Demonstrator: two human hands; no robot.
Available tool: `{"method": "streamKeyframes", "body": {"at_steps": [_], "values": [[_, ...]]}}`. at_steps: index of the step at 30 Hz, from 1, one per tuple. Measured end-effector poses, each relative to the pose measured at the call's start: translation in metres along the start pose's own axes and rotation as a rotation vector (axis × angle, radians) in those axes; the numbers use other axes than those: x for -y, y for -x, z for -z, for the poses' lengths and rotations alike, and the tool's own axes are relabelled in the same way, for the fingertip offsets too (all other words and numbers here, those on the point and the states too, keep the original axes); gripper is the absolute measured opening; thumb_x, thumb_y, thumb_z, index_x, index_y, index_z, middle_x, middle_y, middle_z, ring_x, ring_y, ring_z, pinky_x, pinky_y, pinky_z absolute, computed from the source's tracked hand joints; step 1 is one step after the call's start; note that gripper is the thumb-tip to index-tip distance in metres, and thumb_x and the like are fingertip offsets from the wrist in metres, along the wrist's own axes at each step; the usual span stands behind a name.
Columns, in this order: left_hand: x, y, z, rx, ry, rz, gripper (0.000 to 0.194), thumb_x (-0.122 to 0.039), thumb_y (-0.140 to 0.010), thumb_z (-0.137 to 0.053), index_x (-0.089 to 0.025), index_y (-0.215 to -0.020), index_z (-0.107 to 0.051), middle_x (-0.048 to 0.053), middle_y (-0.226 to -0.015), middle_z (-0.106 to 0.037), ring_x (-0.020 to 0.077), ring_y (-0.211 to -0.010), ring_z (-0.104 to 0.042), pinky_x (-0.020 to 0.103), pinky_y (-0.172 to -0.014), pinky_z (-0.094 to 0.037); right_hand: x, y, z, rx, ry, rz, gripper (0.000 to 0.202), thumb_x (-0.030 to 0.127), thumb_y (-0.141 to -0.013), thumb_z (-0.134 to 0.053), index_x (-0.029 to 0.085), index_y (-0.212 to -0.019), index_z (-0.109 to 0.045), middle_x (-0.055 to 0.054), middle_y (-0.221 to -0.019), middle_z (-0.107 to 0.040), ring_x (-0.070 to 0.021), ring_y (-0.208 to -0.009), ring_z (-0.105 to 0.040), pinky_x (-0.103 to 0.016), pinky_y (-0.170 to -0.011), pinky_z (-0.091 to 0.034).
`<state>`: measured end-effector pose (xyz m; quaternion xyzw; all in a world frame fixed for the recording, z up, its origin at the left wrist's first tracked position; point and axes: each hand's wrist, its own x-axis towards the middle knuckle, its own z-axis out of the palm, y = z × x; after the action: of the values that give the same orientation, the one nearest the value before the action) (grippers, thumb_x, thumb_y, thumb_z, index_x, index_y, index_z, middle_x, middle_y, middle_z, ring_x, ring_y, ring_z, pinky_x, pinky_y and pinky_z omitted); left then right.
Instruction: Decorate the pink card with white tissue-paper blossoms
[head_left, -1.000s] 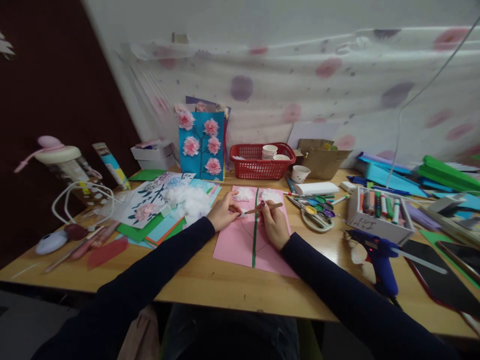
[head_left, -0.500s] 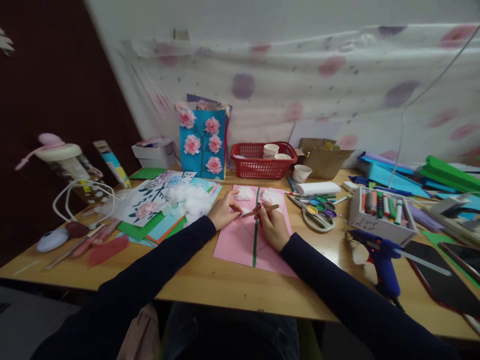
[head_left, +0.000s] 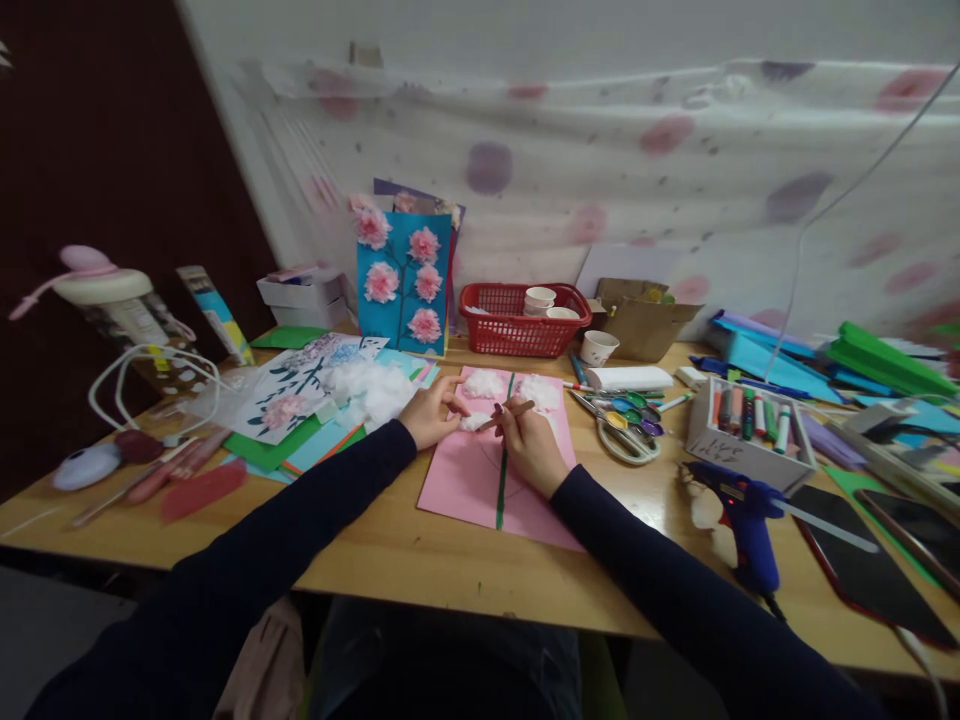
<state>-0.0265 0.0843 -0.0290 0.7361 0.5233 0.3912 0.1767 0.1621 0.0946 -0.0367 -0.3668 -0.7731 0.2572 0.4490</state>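
A pink sheet (head_left: pixel 465 485) with a green stripe (head_left: pixel 502 490) down its middle lies before me, with white cotton tufts (head_left: pixel 484 383) near its top. My right hand (head_left: pixel 531 447) is closed on a thin brown stick (head_left: pixel 491 424), which slants across the stripe with its tip at a small white tuft (head_left: pixel 472 422). At the sheet's left edge rests my left hand (head_left: pixel 433 414), thumb and fingers a little apart beside that same tuft. I cannot make out anything held in it.
A cotton pile (head_left: pixel 375 392) and papers lie left. Behind stand a blue flower card (head_left: pixel 401 310) and a red basket (head_left: pixel 517 335). Scissors (head_left: pixel 630 442), a marker box (head_left: pixel 742 440) and a blue glue gun (head_left: pixel 754 530) are on the right, a bottle (head_left: pixel 120 310) far left.
The white tuft between my hands now shows more clearly, and the stick's tip has shifted slightly left. The whole view has shifted a little.
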Motion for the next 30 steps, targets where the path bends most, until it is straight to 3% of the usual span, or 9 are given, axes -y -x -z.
{"method": "streamKeyframes", "body": {"at_steps": [4,8,11,14,17,19,23,26,30], "values": [[0.005,-0.001,0.006,-0.054,-0.046,0.05,0.05,-0.012,-0.065,-0.056,-0.018,-0.114,-0.048,0.001,-0.078,-0.073,0.0196,-0.08,-0.066,0.031,-0.081,-0.044,0.001,-0.006,-0.002,0.004,0.028,0.005,0.024,0.029,-0.087,-0.042,0.022,-0.065,-0.047,-0.001,-0.054,-0.054,-0.0155,-0.049,-0.049,-0.026,-0.052,-0.034],[0.008,-0.001,0.005,0.025,-0.124,0.013,0.053,-0.012,-0.063,-0.056,-0.018,-0.115,-0.049,0.002,-0.077,-0.073,0.0217,-0.081,-0.066,0.037,-0.089,-0.039,-0.003,0.0,-0.004,-0.004,-0.038,-0.003,0.024,0.034,-0.088,-0.042,0.021,-0.068,-0.049,0.0,-0.057,-0.057,-0.0149,-0.051,-0.052,-0.025,-0.053,-0.036],[0.01,0.0,0.005,0.106,-0.192,-0.054,0.057,-0.01,-0.059,-0.056,-0.018,-0.116,-0.05,0.002,-0.078,-0.073,0.0239,-0.091,-0.064,0.044,-0.098,-0.027,-0.006,0.006,-0.003,-0.112,-0.149,-0.062,0.028,0.04,-0.089,-0.039,0.021,-0.072,-0.05,0.001,-0.056,-0.056,-0.0134,-0.049,-0.051,-0.024,-0.05,-0.038],[0.013,-0.002,0.011,0.102,-0.205,-0.083,0.059,-0.007,-0.059,-0.052,-0.021,-0.116,-0.05,0.001,-0.081,-0.073,0.0223,-0.095,-0.063,0.045,-0.1,-0.023,-0.008,0.006,0.001,-0.246,-0.354,-0.147,0.033,0.045,-0.088,-0.038,0.02,-0.072,-0.051,0.003,-0.05,-0.051,-0.0118,-0.044,-0.047,-0.023,-0.045,-0.038],[0.016,-0.007,0.028,0.03,-0.235,-0.081,0.048,-0.008,-0.062,-0.05,-0.021,-0.108,-0.056,0.0,-0.081,-0.073,0.0199,-0.086,-0.064,0.04,-0.097,-0.03,-0.009,0.002,0.004,-0.316,-0.524,-0.261,0.033,0.046,-0.083,-0.042,0.019,-0.065,-0.05,0.004,-0.042,-0.046,-0.0104,-0.038,-0.042,-0.022,-0.039,-0.034],[0.019,-0.01,0.043,0.01,-0.257,-0.08,0.032,-0.013,-0.064,-0.052,-0.019,-0.093,-0.063,0.001,-0.077,-0.072,0.0192,-0.081,-0.064,0.034,-0.089,-0.039,-0.01,0.0,0.004,-0.337,-0.602,-0.324,0.032,0.045,-0.08,-0.045,0.019,-0.063,-0.05,0.005,-0.039,-0.045,-0.0098,-0.035,-0.04,-0.021,-0.036,-0.031],[0.029,-0.015,0.065,0.112,-0.278,0.018,0.017,-0.024,-0.065,-0.057,-0.018,-0.078,-0.068,0.003,-0.075,-0.07,0.0193,-0.078,-0.062,0.029,-0.077,-0.044,-0.01,-0.001,0.003,-0.351,-0.679,-0.358,0.027,0.042,-0.077,-0.048,0.019,-0.062,-0.051,0.005,-0.038,-0.044,-0.0093,-0.035,-0.04,-0.021,-0.035,-0.03],[0.037,-0.015,0.069,0.207,-0.293,0.065,0.013,-0.027,-0.064,-0.061,-0.019,-0.071,-0.069,0.003,-0.072,-0.07,0.019,-0.075,-0.061,0.027,-0.071,-0.044,-0.01,0.001,0.002,-0.355,-0.697,-0.359,0.026,0.04,-0.076,-0.048,0.019,-0.061,-0.051,0.005,-0.038,-0.044,-0.0089,-0.034,-0.038,-0.021,-0.035,-0.029],[0.041,-0.015,0.065,0.161,-0.305,0.047,0.017,-0.015,-0.065,-0.054,-0.017,-0.074,-0.068,0.002,-0.073,-0.07,0.0172,-0.073,-0.061,0.026,-0.073,-0.044,-0.009,0.002,0.001,-0.348,-0.697,-0.364,0.026,0.04,-0.077,-0.049,0.019,-0.062,-0.051,0.005,-0.038,-0.044,-0.009,-0.034,-0.037,-0.021,-0.035,-0.028]]}}
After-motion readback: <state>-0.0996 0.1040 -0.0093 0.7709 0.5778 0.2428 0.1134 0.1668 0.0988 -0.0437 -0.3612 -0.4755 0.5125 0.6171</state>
